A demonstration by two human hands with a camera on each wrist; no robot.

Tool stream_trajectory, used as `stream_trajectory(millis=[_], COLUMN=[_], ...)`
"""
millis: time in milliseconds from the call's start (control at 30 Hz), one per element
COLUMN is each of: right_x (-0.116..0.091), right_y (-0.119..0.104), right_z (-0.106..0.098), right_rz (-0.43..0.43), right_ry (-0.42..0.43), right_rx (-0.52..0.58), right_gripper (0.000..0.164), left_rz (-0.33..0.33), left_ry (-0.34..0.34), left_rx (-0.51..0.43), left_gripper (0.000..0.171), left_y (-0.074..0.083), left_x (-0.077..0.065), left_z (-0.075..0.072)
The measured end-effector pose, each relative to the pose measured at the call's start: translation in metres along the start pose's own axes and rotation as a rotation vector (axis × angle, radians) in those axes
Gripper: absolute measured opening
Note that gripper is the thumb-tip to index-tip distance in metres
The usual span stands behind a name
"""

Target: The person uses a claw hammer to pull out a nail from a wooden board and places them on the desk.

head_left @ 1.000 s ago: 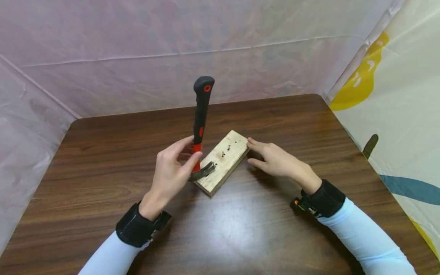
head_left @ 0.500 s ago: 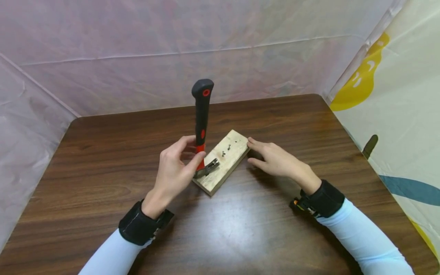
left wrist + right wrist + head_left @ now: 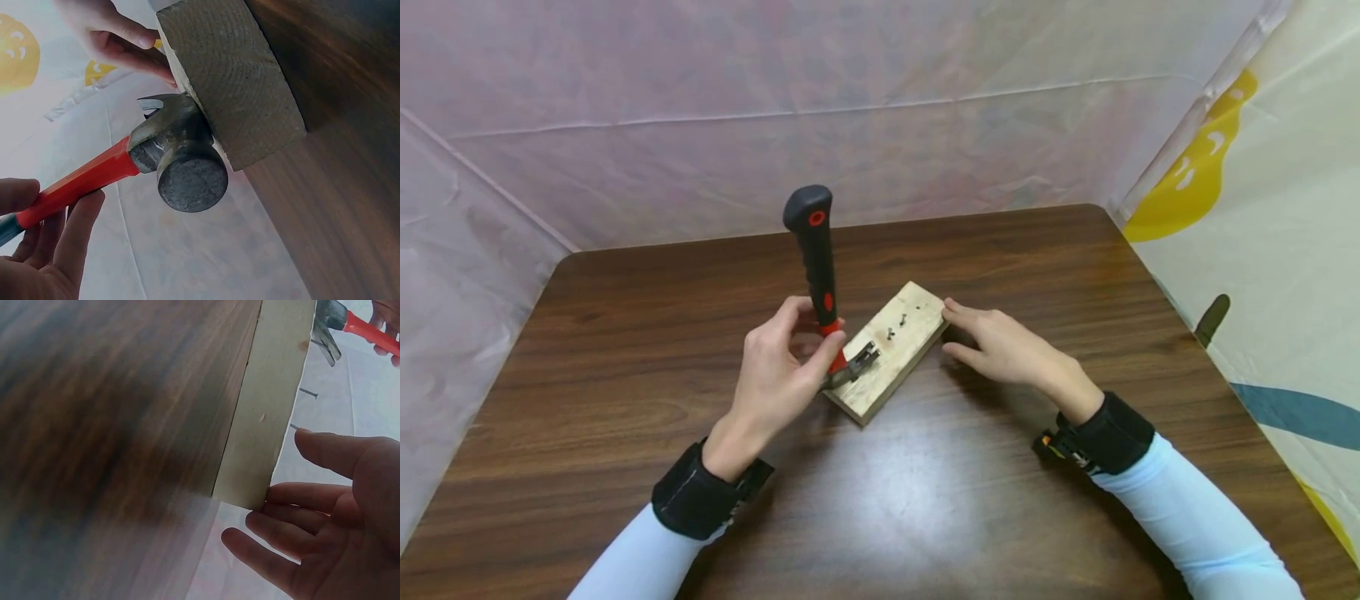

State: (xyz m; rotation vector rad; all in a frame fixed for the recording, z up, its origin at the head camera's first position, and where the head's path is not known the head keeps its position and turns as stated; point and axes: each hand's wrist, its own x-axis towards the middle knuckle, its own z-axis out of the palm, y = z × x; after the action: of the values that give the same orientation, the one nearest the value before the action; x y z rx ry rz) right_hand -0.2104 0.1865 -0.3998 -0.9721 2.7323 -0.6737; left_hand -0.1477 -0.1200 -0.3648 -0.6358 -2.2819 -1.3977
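My left hand (image 3: 778,358) pinches a claw hammer (image 3: 822,258) by the red neck between thumb and fingers, its black grip pointing up and leaning left. The hammer head (image 3: 172,134) rests on the near end of a pale wooden block (image 3: 882,385), with the claw toward the block's middle. In the right wrist view a nail (image 3: 317,342) shows at the claw. Two more nails (image 3: 891,334) stick up from the block farther along. My right hand (image 3: 1000,346) touches the block's far right end with its fingertips, fingers extended.
The block lies aslant on a brown wood-grain table (image 3: 625,375). Pale sheeting (image 3: 700,167) hangs behind the table's back edge. A printed white sheet (image 3: 1300,250) borders the right side. Each wrist wears a black strap (image 3: 1105,433).
The hammer's claw has shifted right over the block, and its grip has then tipped left and slightly down. My left hand moved a little with it. My right hand stays at the block's end.
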Motion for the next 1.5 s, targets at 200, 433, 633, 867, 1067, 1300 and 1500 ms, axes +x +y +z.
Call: stream_trajectory(millis=[200, 433, 633, 867, 1067, 1300, 1500], right_x=[0.001, 0.000, 0.000, -0.001, 0.000, 0.000, 0.000], right_y=[0.000, 0.002, 0.002, 0.001, 0.001, 0.001, 0.001], right_z=[0.001, 0.002, 0.002, 0.002, 0.002, 0.002, 0.001], right_rz=[-0.003, 0.001, 0.005, 0.012, 0.016, 0.016, 0.017], right_ry=[0.002, 0.011, 0.020, 0.018, 0.019, 0.017, 0.011], right_rx=[-0.001, 0.005, 0.004, 0.007, 0.005, 0.007, 0.003], right_gripper=[0.059, 0.058, 0.058, 0.057, 0.057, 0.058, 0.058], left_rz=[0.051, 0.059, 0.053, 0.056, 0.051, 0.059, 0.044], left_ry=[0.016, 0.039, 0.048, 0.061, 0.086, 0.121, 0.120], left_rx=[0.003, -0.012, -0.022, -0.025, -0.050, -0.095, -0.121], left_gripper=[0.033, 0.030, 0.028, 0.030, 0.029, 0.029, 0.030], left_y=[-0.002, -0.003, -0.003, -0.004, -0.005, -0.005, -0.006], left_x=[-0.001, -0.006, -0.008, -0.011, -0.013, -0.015, -0.017], left_z=[-0.001, -0.003, -0.004, -0.005, -0.006, -0.005, -0.007])
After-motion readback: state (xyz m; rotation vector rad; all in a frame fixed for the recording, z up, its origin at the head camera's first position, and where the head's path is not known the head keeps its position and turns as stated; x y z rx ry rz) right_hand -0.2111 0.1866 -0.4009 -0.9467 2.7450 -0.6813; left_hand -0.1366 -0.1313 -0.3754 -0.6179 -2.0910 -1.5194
